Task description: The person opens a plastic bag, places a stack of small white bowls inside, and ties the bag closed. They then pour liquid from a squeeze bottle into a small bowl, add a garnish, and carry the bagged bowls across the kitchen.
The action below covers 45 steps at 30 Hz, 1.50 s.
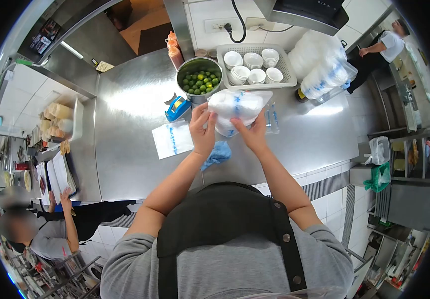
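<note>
- Your left hand (203, 130) pinches the left edge of a white, blue-lettered plastic packet (237, 105) — your right hand (253, 132) half-closes around its right side, thumb on top.
- You hold it just nearside of the round silver metal pot (198, 63) of green limes (200, 82).
- Shiny steel counter (125, 129) under the pot; white perforated plastic tray (288, 74) right of it — a grey-shirted person (53, 240) far left.

I'm in a commercial kitchen: a broad steel counter (130, 127), limes (200, 82) in a metal pot (200, 63) just before twelve o'clock, stacked white bowls (253, 61) just past it.
</note>
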Motion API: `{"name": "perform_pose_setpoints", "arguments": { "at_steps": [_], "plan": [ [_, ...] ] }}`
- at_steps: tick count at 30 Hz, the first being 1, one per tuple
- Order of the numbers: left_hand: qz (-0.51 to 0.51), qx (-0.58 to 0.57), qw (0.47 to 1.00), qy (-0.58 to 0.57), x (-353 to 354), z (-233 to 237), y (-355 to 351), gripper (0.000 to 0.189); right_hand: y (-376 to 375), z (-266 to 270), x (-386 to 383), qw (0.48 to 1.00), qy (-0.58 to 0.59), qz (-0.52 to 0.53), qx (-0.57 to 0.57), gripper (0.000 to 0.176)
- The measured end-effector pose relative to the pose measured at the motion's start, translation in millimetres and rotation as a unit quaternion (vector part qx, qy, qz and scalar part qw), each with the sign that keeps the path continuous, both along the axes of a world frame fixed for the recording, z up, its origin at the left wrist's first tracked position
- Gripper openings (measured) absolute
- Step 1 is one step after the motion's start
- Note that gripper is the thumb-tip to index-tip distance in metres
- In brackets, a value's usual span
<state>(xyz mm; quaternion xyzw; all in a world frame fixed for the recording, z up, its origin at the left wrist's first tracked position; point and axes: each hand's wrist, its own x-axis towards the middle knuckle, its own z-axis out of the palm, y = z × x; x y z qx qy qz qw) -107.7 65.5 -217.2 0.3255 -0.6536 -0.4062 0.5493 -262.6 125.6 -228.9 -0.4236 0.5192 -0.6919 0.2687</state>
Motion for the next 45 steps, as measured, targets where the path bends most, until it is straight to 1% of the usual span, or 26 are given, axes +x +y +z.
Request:
{"name": "perform_pose_setpoints", "arguments": {
  "at_steps": [2, 5, 7, 8, 11, 12, 15, 16, 19, 20, 21, 23, 24, 26, 27, 30, 32, 34, 35, 36, 37, 38, 39, 41, 44, 45],
  "plan": [
    [-0.004, -0.033, 0.999, -0.012, 6.7, -3.0, -4.7, 0.024, 4.4, 8.9, -1.8, 0.999, 0.039, -0.004, -0.012, 0.090],
    [-0.007, -0.061, 0.998, 0.007, 12.8, 35.8, -7.0, 0.035, 9.4, 42.9, -3.2, 0.997, 0.076, -0.003, -0.025, 0.094],
    [-0.001, -0.060, 0.998, 0.036, 7.6, 56.7, -3.1, 0.044, 9.3, 49.8, -1.0, 0.997, 0.081, -0.012, -0.015, 0.095],
    [0.010, -0.060, 0.998, 0.021, 4.5, 61.8, -1.4, 0.049, 7.4, 50.2, 0.2, 0.997, 0.078, -0.022, -0.003, 0.094],
    [0.044, -0.025, 0.999, -0.005, -11.4, 50.5, 3.3, 0.047, 2.7, 33.9, 5.6, 0.994, 0.094, -0.038, 0.031, 0.096],
    [0.069, 0.018, 0.997, 0.001, -16.5, 40.4, 6.3, 0.043, 1.9, 28.1, 8.9, 0.993, 0.102, -0.040, 0.043, 0.096],
    [0.059, -0.019, 0.998, -0.002, -16.7, 33.5, 7.9, 0.042, 4.5, 35.5, 9.1, 0.990, 0.125, -0.053, 0.035, 0.096],
    [0.063, -0.072, 0.995, -0.031, -14.6, 25.3, 4.0, 0.042, 8.5, 33.2, 7.0, 0.984, 0.163, -0.058, 0.041, 0.094],
    [0.042, -0.084, 0.994, -0.055, 0.6, 11.0, 3.4, 0.040, 23.5, 18.9, 10.6, 0.959, 0.265, -0.083, 0.054, 0.091],
    [0.036, -0.068, 0.996, -0.048, 7.5, 6.0, 7.5, 0.037, 34.9, 9.2, 19.7, 0.949, 0.291, -0.102, 0.057, 0.090],
    [0.038, -0.051, 0.995, -0.075, 18.6, -2.3, 11.5, 0.037, 47.6, -2.9, 28.2, 0.939, 0.318, -0.120, 0.060, 0.089],
    [0.044, -0.016, 0.992, -0.121, 42.3, -28.1, 19.6, 0.037, 78.8, -70.1, 41.6, 0.942, 0.301, -0.081, 0.124, 0.083],
    [0.085, -0.009, 0.980, -0.178, 57.5, -48.4, 22.8, 0.037, 88.0, -91.0, 45.1, 0.941, 0.293, -0.063, 0.156, 0.079],
    [0.143, 0.040, 0.963, -0.224, 94.6, -98.2, 25.1, 0.036, 92.4, -87.6, 51.8, 0.917, 0.359, 0.041, 0.168, 0.069],
    [0.178, 0.040, 0.951, -0.252, 112.4, -110.6, 23.3, 0.041, 94.0, -82.1, 56.9, 0.899, 0.390, 0.093, 0.174, 0.064],
    [0.264, 0.023, 0.904, -0.334, 155.8, -123.2, 5.2, 0.054, 79.8, -65.1, 68.1, 0.851, 0.485, 0.120, 0.163, 0.052],
    [0.305, 0.025, 0.873, -0.380, 174.8, -132.6, -14.1, 0.061, 69.3, -87.7, 70.6, 0.831, 0.522, 0.134, 0.138, 0.041],
    [0.332, 0.048, 0.845, -0.417, 185.4, -136.5, -28.6, 0.067, 57.1, -89.5, 72.3, 0.812, 0.551, 0.148, 0.123, 0.031],
    [0.306, 0.076, 0.848, -0.426, 187.4, -139.3, -29.7, 0.067, 50.7, -88.9, 69.8, 0.804, 0.562, 0.154, 0.121, 0.026],
    [0.280, 0.102, 0.850, -0.434, 185.1, -129.7, -29.4, 0.067, 46.1, -84.0, 70.5, 0.796, 0.572, 0.159, 0.118, 0.021],
    [0.252, 0.126, 0.851, -0.442, 183.2, -121.9, -30.0, 0.067, 44.9, -80.7, 73.0, 0.798, 0.568, 0.161, 0.118, 0.019],
    [0.240, 0.138, 0.862, -0.424, 182.4, -125.9, -32.3, 0.071, 44.7, -77.5, 74.4, 0.800, 0.565, 0.162, 0.120, 0.019],
    [0.238, 0.151, 0.869, -0.407, 182.8, -130.0, -34.4, 0.065, 44.6, -73.8, 74.2, 0.802, 0.562, 0.161, 0.123, 0.019],
    [0.231, 0.176, 0.881, -0.374, 179.4, -139.0, -37.7, 0.055, 49.2, -66.7, 71.8, 0.793, 0.553, 0.186, 0.175, 0.023],
    [0.136, 0.294, 0.907, -0.268, 180.0, -105.7, -38.8, 0.024, 57.9, -53.2, 67.8, 0.791, 0.524, 0.220, 0.227, 0.034],
    [0.114, 0.289, 0.926, -0.213, 176.7, -92.8, -36.4, 0.020, 60.0, -46.0, 66.5, 0.793, 0.509, 0.230, 0.241, 0.039]
  ]
}}
